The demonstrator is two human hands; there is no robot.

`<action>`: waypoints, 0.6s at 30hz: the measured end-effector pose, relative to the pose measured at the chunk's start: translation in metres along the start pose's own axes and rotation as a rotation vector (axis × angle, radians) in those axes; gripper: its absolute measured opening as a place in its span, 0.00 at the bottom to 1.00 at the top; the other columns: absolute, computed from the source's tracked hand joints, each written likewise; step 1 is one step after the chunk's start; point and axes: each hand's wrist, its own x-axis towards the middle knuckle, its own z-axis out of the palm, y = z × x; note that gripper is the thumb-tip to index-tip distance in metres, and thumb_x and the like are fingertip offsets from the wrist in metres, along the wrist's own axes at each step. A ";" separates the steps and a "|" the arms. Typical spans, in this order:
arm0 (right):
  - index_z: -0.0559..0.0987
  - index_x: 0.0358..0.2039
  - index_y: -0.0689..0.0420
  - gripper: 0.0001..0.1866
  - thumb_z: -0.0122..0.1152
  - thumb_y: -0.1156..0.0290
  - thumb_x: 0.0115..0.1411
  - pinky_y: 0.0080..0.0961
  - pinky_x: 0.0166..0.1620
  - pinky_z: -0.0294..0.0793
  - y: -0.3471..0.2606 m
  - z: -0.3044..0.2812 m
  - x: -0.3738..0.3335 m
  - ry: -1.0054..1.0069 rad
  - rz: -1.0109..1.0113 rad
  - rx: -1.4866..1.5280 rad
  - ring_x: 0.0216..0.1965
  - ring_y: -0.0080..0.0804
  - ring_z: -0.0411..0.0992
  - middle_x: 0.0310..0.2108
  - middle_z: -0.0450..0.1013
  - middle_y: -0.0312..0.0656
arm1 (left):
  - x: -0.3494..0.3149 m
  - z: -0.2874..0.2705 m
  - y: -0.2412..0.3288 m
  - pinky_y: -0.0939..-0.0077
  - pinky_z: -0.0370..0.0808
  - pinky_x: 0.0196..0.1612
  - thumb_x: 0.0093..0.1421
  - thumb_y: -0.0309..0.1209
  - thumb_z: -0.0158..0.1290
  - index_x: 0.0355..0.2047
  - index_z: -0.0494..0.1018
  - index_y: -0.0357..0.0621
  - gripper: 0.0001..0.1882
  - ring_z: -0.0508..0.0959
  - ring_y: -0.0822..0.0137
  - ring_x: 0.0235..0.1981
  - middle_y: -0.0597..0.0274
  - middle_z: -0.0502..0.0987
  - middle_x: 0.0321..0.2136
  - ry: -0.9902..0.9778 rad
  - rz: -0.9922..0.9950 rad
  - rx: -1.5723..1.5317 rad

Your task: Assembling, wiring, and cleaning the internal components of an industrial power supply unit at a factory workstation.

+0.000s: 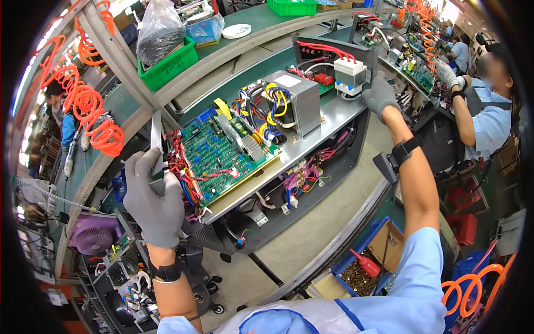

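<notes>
A long metal chassis (339,109) lies between my two hands, tilted, its left end nearer to me. On it sit a green circuit board (208,150) with many small parts, a grey metal box (303,106) with yellow, blue and black wires, and a white-topped block (350,69) with red cables. My left hand (154,203), in a grey glove, is closed around the upright end plate (156,133) beside a bundle of coloured wires. My right hand (381,96), gloved too, grips the far right end by the dark end panel (311,51); its fingertips are partly hidden.
Below the chassis is a dark lower frame (334,172) with purple wiring. A blue bin (356,284) of screws with a red bottle (365,263) stands near my right arm. Coiled orange air hoses (92,111) hang at left. A co-worker (484,106) works at right.
</notes>
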 end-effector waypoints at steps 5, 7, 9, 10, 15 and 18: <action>0.57 0.48 0.70 0.26 0.50 0.72 0.50 0.41 0.50 0.67 -0.011 -0.004 0.006 -0.014 0.024 -0.055 0.45 0.57 0.70 0.41 0.70 0.65 | 0.012 0.004 -0.006 0.70 0.73 0.35 0.42 0.22 0.49 0.38 0.71 0.40 0.18 0.76 0.56 0.30 0.52 0.72 0.35 -0.011 -0.018 -0.027; 0.57 0.49 0.70 0.26 0.49 0.72 0.51 0.41 0.50 0.67 -0.014 -0.001 0.012 -0.029 0.030 -0.062 0.46 0.57 0.70 0.41 0.70 0.65 | 0.013 0.003 -0.006 0.71 0.69 0.43 0.46 0.22 0.46 0.40 0.71 0.37 0.17 0.75 0.59 0.37 0.53 0.73 0.35 -0.055 -0.095 -0.045; 0.56 0.50 0.69 0.26 0.48 0.71 0.52 0.41 0.51 0.66 -0.017 -0.001 0.013 -0.047 0.039 -0.080 0.47 0.58 0.69 0.42 0.69 0.66 | 0.015 0.006 -0.008 0.71 0.69 0.43 0.46 0.22 0.47 0.39 0.71 0.38 0.17 0.75 0.59 0.37 0.53 0.73 0.34 -0.060 -0.100 -0.046; 0.56 0.50 0.69 0.26 0.48 0.71 0.52 0.41 0.51 0.66 -0.019 -0.001 0.013 -0.054 0.034 -0.074 0.47 0.58 0.69 0.42 0.69 0.66 | 0.016 0.006 -0.010 0.71 0.69 0.43 0.47 0.22 0.47 0.39 0.71 0.38 0.16 0.75 0.59 0.37 0.53 0.73 0.34 -0.064 -0.110 -0.043; 0.54 0.52 0.66 0.28 0.48 0.71 0.52 0.41 0.52 0.66 -0.016 -0.007 0.021 -0.089 0.016 -0.026 0.48 0.58 0.68 0.44 0.68 0.65 | 0.022 0.005 -0.011 0.72 0.69 0.42 0.48 0.25 0.47 0.38 0.72 0.38 0.15 0.75 0.58 0.36 0.53 0.74 0.34 -0.050 -0.106 -0.011; 0.54 0.54 0.65 0.31 0.49 0.71 0.50 0.39 0.51 0.66 -0.004 0.003 0.024 -0.107 -0.034 0.028 0.48 0.55 0.68 0.44 0.68 0.64 | 0.021 0.014 -0.018 0.68 0.71 0.38 0.46 0.27 0.51 0.36 0.72 0.42 0.14 0.76 0.55 0.33 0.53 0.74 0.34 -0.023 -0.043 0.005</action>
